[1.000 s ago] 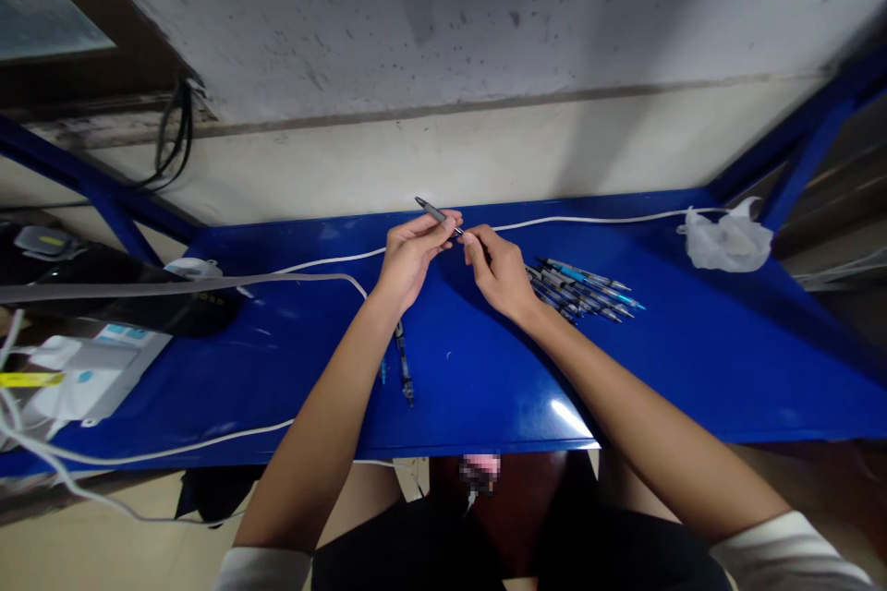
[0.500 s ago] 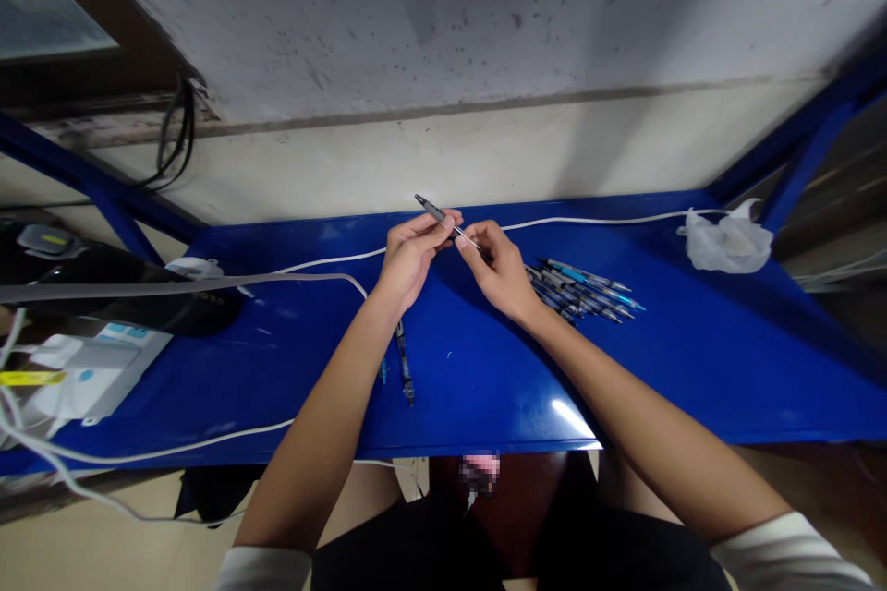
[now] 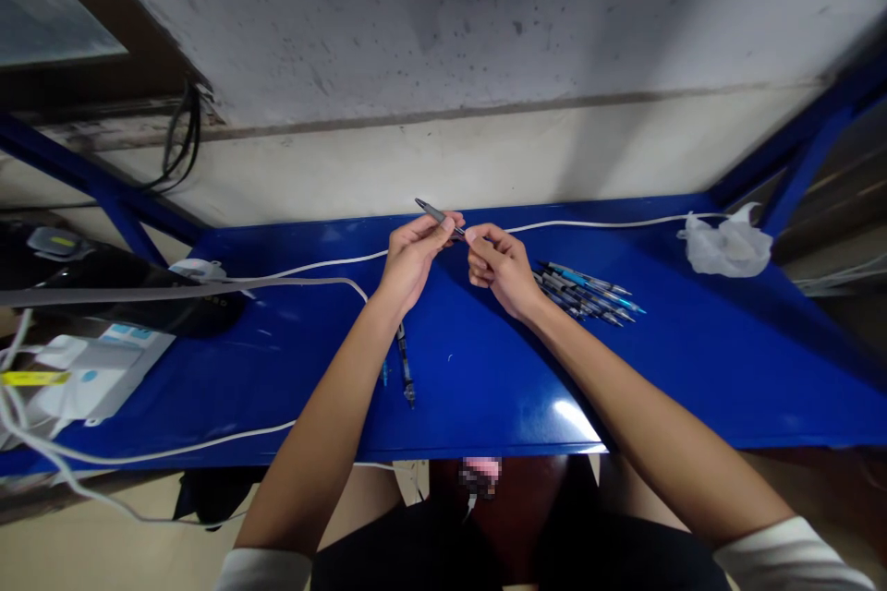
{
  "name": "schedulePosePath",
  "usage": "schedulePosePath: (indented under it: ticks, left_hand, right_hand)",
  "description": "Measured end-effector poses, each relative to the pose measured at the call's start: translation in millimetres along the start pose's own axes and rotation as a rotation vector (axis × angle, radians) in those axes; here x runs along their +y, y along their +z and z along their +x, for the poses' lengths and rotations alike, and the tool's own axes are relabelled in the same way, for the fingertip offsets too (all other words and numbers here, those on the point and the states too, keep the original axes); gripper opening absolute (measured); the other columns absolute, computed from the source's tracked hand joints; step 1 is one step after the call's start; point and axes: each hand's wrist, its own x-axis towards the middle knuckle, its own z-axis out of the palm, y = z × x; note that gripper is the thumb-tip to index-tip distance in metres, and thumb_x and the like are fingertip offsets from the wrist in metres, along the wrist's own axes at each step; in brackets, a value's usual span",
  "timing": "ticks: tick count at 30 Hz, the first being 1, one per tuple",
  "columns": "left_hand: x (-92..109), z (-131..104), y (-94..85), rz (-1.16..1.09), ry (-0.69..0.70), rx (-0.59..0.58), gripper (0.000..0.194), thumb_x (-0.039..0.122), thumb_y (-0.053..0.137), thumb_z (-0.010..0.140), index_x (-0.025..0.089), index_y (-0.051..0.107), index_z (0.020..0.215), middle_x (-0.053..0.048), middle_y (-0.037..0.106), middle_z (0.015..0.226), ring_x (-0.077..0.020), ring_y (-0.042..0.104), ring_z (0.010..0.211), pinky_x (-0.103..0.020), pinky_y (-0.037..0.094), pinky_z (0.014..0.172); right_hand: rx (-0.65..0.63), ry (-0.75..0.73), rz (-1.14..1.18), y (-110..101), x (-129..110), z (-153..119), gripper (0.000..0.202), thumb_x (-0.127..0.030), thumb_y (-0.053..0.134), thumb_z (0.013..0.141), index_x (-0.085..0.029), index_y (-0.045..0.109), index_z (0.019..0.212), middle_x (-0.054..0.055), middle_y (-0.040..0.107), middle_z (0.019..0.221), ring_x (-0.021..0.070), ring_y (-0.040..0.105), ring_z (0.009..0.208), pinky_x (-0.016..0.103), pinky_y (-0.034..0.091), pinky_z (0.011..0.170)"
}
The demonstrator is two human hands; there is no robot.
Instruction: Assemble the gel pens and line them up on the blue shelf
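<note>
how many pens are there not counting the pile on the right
2 clearly: one pen in the grip of the left hand, and a second pen on the table beside the left forearm. A blue piece there, partly hidden, may be a third.

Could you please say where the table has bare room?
Right of the pen pile, in front of the plastic bag; also between the loose pen and right forearm, bar a white speck. The left end is crowded: black object, white box, cables.

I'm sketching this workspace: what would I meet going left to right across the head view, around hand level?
Black object → left hand → right hand → pile of pens → crumpled white plastic bag.
</note>
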Motion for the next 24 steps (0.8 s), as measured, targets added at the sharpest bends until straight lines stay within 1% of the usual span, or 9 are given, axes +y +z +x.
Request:
schedulePosePath:
  ticks: [2,5,7,9,12,14,16,21,24]
  left_hand:
    - [3.4,0.3,-0.6,-0.020,0.006,0.014,0.032,0.050,0.090,0.087,0.024,0.087,0.105,-0.010,0.081,0.120,-0.0254,0.072,0.112,-0.037,0.054,0.097]
    - [9.4,3.1,-5.5,-0.080,0.026,0.098,0.049,0.067,0.080,0.091,0.023,0.085,0.112,-0.013,0.078,0.131,-0.0273,0.071,0.121,-0.036,0.055,0.097]
    - [11.5,6.4,-11.9,-0.116,0.043,0.191,0.055,0.073,0.076,0.090,0.023,0.084,0.110,-0.014,0.079,0.127,-0.0277,0.071,0.120,-0.035,0.055,0.095]
    - [11.1,9.8,-19.4,-0.150,0.039,0.262,0.055,0.075,0.075,0.089,0.023,0.083,0.104,-0.014,0.080,0.119,-0.0271,0.072,0.115,-0.035,0.056,0.092]
    - [8.3,12.8,-27.9,-0.180,0.021,0.287,0.054,0.075,0.075,0.089,0.023,0.081,0.098,-0.013,0.079,0.108,-0.0258,0.073,0.105,-0.037,0.056,0.089]
    - [7.2,12.9,-29.3,-0.193,0.020,0.276,0.053,0.075,0.076,0.088,0.023,0.081,0.096,-0.012,0.078,0.101,-0.0246,0.073,0.099,-0.037,0.056,0.086]
    - [7.6,12.0,-27.7,-0.220,0.017,0.271,0.051,0.073,0.079,0.088,0.023,0.081,0.094,-0.011,0.077,0.097,-0.0229,0.072,0.094,-0.036,0.056,0.084]
    - [10.8,9.9,-21.1,-0.314,-0.001,0.294,0.045,0.067,0.082,0.089,0.022,0.079,0.089,-0.008,0.075,0.091,-0.0191,0.069,0.084,-0.032,0.055,0.077]
    - [11.6,9.9,-20.3,-0.336,-0.006,0.307,0.042,0.064,0.083,0.089,0.022,0.078,0.087,-0.007,0.074,0.089,-0.0189,0.069,0.081,-0.032,0.054,0.075]
  right_hand:
    - [0.067,-0.011,0.062,-1.4,-3.4,2.8,0.041,-0.056,0.090,0.085,-0.028,0.061,0.092,-0.010,0.038,0.063,0.0112,0.027,0.053,0.027,0.030,0.048]
    - [0.136,-0.030,0.129,-6.8,-6.9,9.9,0.045,-0.057,0.092,0.083,-0.026,0.058,0.084,-0.006,0.046,0.068,0.0131,0.043,0.059,0.029,0.044,0.055]
    - [0.131,-0.035,0.153,-10.2,-8.0,14.0,0.046,-0.062,0.087,0.088,-0.026,0.058,0.085,-0.003,0.054,0.076,0.0160,0.056,0.070,0.032,0.054,0.066]
    - [0.097,-0.038,0.162,-12.3,-8.8,15.7,0.047,-0.068,0.078,0.094,-0.027,0.057,0.087,-0.001,0.056,0.078,0.0186,0.061,0.076,0.035,0.058,0.073]
    - [0.035,-0.014,0.174,-14.9,-10.2,13.8,0.051,-0.074,0.062,0.102,-0.028,0.052,0.083,-0.005,0.041,0.064,0.0172,0.046,0.058,0.034,0.051,0.059]
    - [0.014,0.049,0.220,-18.4,-11.5,11.1,0.055,-0.074,0.056,0.105,-0.029,0.044,0.076,-0.008,0.029,0.058,0.0152,0.028,0.050,0.031,0.039,0.047]
    - [0.013,0.134,0.325,-23.5,-12.7,8.7,0.057,-0.069,0.056,0.106,-0.029,0.035,0.071,-0.009,0.024,0.055,0.0137,0.017,0.049,0.029,0.028,0.041]
    - [0.022,0.237,0.740,-33.2,-16.1,6.0,0.055,-0.050,0.051,0.106,-0.028,0.019,0.068,-0.011,0.013,0.053,0.0113,0.005,0.047,0.029,0.016,0.041]
    - [0.036,0.257,0.866,-33.4,-18.3,5.5,0.052,-0.046,0.051,0.104,-0.029,0.016,0.070,-0.011,0.010,0.055,0.0108,0.004,0.048,0.030,0.014,0.042]
